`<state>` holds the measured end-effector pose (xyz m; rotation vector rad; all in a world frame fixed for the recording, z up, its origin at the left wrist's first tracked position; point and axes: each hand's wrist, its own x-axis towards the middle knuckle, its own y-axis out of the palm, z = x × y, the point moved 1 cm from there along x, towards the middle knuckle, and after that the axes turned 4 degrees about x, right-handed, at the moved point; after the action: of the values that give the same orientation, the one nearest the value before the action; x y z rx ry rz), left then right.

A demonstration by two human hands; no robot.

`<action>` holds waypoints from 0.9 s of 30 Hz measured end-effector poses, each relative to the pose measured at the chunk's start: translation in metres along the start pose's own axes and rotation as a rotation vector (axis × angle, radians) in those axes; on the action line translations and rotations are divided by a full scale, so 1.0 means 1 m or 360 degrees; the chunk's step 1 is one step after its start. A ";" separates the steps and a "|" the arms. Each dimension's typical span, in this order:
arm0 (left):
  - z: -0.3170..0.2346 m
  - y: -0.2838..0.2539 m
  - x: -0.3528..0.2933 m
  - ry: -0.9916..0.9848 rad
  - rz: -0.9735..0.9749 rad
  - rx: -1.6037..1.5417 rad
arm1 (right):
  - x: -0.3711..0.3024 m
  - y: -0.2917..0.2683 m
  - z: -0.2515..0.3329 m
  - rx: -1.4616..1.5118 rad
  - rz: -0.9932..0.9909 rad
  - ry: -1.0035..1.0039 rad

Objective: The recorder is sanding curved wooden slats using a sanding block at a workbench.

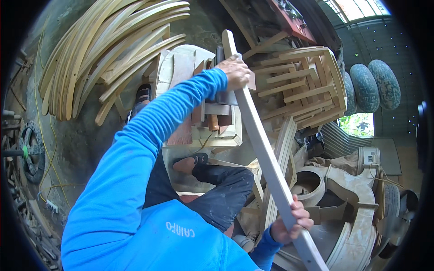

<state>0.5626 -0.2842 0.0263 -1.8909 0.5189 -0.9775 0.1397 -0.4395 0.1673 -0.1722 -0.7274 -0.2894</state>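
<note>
My left hand (234, 73) has its fingers clamped over the far part of a pale wooden bar (263, 144); my right hand (294, 221) has its fingers curled tight round the near part. The bar slants from far middle to near right. Left of it stands a cluttered bench (226, 141); farther left lie curved wooden strips (77, 67). Slatted wooden pieces (307, 93) are heaped far right.

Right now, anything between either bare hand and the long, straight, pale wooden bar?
Nothing visible: the left hand and right hand both grip the long, straight, pale wooden bar directly, the left nearer its far end.
</note>
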 end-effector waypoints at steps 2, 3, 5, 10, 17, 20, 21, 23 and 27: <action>0.024 0.001 0.013 -0.0165 0.0211 -0.0156 | -0.003 0.014 -0.024 0.0006 -0.0016 -0.0009; 0.033 0.001 0.018 -0.0214 0.0234 -0.0067 | -0.003 0.023 -0.036 0.0015 -0.0004 -0.0029; 0.052 -0.002 0.031 -0.0347 0.0305 0.0059 | 0.001 0.042 -0.063 0.0026 0.0029 -0.0072; 0.053 -0.013 0.035 -0.0559 0.0351 0.0110 | 0.000 0.046 -0.066 -0.0174 0.0115 -0.0032; -0.091 -0.031 -0.034 -0.0222 0.0242 0.0115 | -0.016 -0.058 0.085 -0.0320 0.0082 0.0062; -0.155 -0.038 -0.061 -0.0270 0.0227 -0.0014 | -0.016 -0.100 0.154 -0.0278 0.0175 0.0205; -0.167 -0.040 -0.068 -0.0345 0.0127 -0.0177 | -0.020 -0.108 0.167 -0.0287 0.0158 0.0210; -0.177 -0.040 -0.074 -0.0419 0.0121 -0.0339 | -0.026 -0.117 0.183 -0.0403 0.0209 0.0206; -0.155 -0.032 -0.068 -0.0404 0.0144 -0.0284 | -0.045 -0.107 0.157 -0.0475 0.0152 0.0137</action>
<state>0.3965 -0.3052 0.0672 -2.0940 0.5490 -0.6374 -0.0251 -0.4918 0.2577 -0.4737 -0.5863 -0.3113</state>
